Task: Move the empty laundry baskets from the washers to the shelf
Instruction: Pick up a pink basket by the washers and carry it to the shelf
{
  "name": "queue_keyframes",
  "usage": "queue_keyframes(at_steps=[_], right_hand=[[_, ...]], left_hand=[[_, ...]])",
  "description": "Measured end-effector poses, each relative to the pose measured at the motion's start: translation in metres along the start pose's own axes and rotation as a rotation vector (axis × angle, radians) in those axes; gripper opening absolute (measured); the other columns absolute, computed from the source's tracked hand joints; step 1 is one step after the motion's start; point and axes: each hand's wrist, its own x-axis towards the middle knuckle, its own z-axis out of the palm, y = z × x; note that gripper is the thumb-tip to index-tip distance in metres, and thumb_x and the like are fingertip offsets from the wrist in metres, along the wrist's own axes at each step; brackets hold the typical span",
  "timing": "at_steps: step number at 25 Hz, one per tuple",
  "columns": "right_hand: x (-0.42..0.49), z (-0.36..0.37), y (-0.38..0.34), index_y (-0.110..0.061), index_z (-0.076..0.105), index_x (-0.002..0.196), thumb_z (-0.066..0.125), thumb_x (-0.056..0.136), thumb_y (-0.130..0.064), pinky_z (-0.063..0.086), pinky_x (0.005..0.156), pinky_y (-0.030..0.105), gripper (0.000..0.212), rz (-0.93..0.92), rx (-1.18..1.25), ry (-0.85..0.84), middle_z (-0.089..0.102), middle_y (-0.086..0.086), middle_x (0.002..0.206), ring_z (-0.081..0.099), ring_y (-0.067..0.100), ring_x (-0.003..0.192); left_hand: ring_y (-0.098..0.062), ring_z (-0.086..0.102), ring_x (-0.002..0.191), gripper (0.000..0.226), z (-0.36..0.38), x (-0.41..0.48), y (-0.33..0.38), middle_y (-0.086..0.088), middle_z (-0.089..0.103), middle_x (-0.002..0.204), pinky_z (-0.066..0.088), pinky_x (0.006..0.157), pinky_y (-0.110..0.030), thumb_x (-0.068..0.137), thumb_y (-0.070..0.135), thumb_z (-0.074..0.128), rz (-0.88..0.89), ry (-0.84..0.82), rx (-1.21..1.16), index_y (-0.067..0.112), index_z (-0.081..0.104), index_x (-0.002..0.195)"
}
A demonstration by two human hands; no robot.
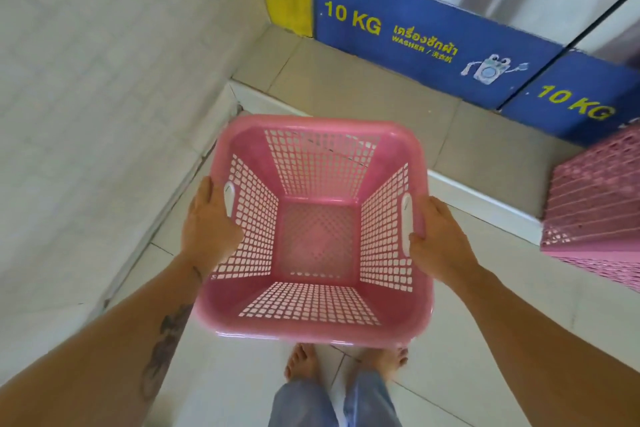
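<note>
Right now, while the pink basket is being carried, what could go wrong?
The pink basket hangs from the left hand and right hand at its side handles and hides much of the floor ahead, so bare feet might stub the raised step. Turning right, it could bump the other pink basket by the washers.

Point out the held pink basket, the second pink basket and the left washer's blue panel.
held pink basket (pixel 318 236): head view, mesh floor.
second pink basket (pixel 595 198): head view, slatted side.
blue panel (pixel 415 55): head view, lettered face.
</note>
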Motion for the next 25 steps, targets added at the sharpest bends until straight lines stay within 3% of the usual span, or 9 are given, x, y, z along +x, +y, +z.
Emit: queue_keyframes(at_steps=[3, 5, 7, 11, 15, 19, 25], right_hand=[[-0.026, -0.032, -0.011, -0.033, 0.041, 0.137, 0.055, 0.084, -0.016, 0.041, 0.076, 0.021, 0.057, 0.032, 0.015, -0.008, 0.051, -0.001, 0.133, 0.052, 0.014, 0.106], [-0.05, -0.069, -0.016, -0.025, 0.037, 0.145, 0.055, 0.088, -0.022, 0.038, 0.101, 0.031, 0.06, 0.068, 0.027, -0.003, 0.04, -0.001, 0.148, 0.045, 0.017, 0.128], [-0.078, -0.111, -0.015, -0.024, 0.033, 0.148, 0.056, 0.09, -0.025, 0.033, 0.111, 0.036, 0.063, 0.087, 0.03, -0.007, 0.035, -0.001, 0.153, 0.042, 0.02, 0.133], [-0.131, -0.216, 0.005, -0.024, 0.04, 0.145, 0.059, 0.09, -0.027, 0.034, 0.109, 0.033, 0.058, 0.095, 0.008, 0.088, 0.043, 0.001, 0.147, 0.046, 0.02, 0.129], [-0.175, -0.316, 0.054, -0.017, 0.047, 0.139, 0.052, 0.09, -0.021, 0.04, 0.104, 0.036, 0.049, 0.114, -0.02, 0.119, 0.051, 0.011, 0.14, 0.051, 0.029, 0.124], [-0.216, -0.4, 0.141, -0.021, 0.051, 0.135, 0.057, 0.086, -0.018, 0.037, 0.103, 0.029, 0.05, 0.051, -0.043, 0.207, 0.054, 0.006, 0.134, 0.05, 0.025, 0.123], [-0.255, -0.49, 0.287, -0.021, 0.045, 0.141, 0.058, 0.086, -0.022, 0.034, 0.112, 0.037, 0.057, 0.143, 0.013, 0.247, 0.045, 0.004, 0.143, 0.043, 0.025, 0.132]], left_hand=[[-0.031, 0.053, 0.122, 0.062, -0.032, -0.016, 0.044, -0.004, 0.046, 0.146, 0.051, 0.092, -0.041, 0.076, 0.004, 0.056, -0.053, -0.059, -0.11, 0.019, 0.051, 0.136], [-0.028, 0.06, 0.113, 0.051, -0.056, -0.035, 0.084, -0.005, 0.054, 0.139, 0.052, 0.092, -0.037, 0.08, 0.001, 0.053, 0.034, -0.106, -0.254, 0.018, 0.057, 0.129], [-0.02, 0.06, 0.112, 0.046, -0.08, -0.059, 0.126, -0.004, 0.061, 0.129, 0.05, 0.096, -0.031, 0.083, 0.001, 0.051, 0.172, -0.14, -0.305, 0.016, 0.059, 0.126], [-0.004, 0.06, 0.095, 0.04, -0.12, -0.107, 0.226, 0.005, 0.067, 0.112, 0.042, 0.079, -0.006, 0.085, 0.0, 0.05, 0.403, -0.196, -0.373, 0.017, 0.064, 0.119], [-0.016, 0.068, 0.094, 0.034, -0.133, -0.161, 0.334, -0.004, 0.073, 0.104, 0.05, 0.09, -0.027, 0.083, 0.0, 0.05, 0.514, -0.177, -0.428, 0.012, 0.069, 0.109], [-0.012, 0.066, 0.094, 0.029, -0.11, -0.21, 0.446, -0.001, 0.073, 0.107, 0.04, 0.081, -0.015, 0.088, 0.008, 0.056, 0.573, -0.157, -0.337, 0.017, 0.07, 0.111], [-0.008, 0.062, 0.093, 0.035, -0.046, -0.299, 0.59, 0.0, 0.069, 0.116, 0.039, 0.077, -0.015, 0.086, 0.005, 0.053, 0.566, -0.223, -0.325, 0.021, 0.067, 0.114]])
